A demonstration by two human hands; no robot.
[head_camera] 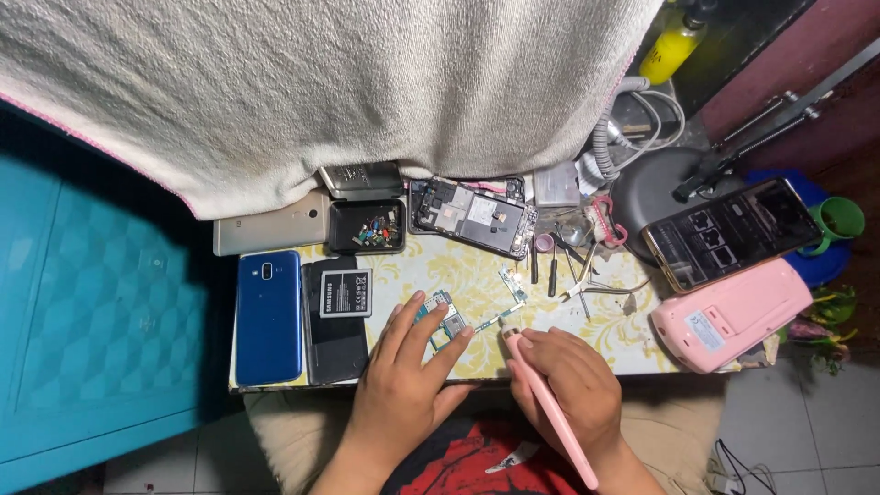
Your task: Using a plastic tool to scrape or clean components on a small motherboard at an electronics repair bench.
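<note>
Now we press our left hand [403,367] flat, fingers spread, on the small circuit board [442,321] beneath its fingertips, while our right hand [564,380] is closed around a pink brush [550,403] whose tip meets the board's edge just beyond the knuckles; steady pinning and light strokes seem best. Past both hands, the patterned desk [477,275] carries an opened phone [472,215], a parts tray [367,226], and left of the left hand a battery [346,293] and blue phone [268,316], under a draped towel [321,82].

The table [477,275], covered in yellow floral pattern, carries a blue phone [269,316], battery [346,292], parts tray [367,226], opened phone [472,215], circuit board [443,323], screwdrivers [553,271] and tweezers [587,289].
</note>
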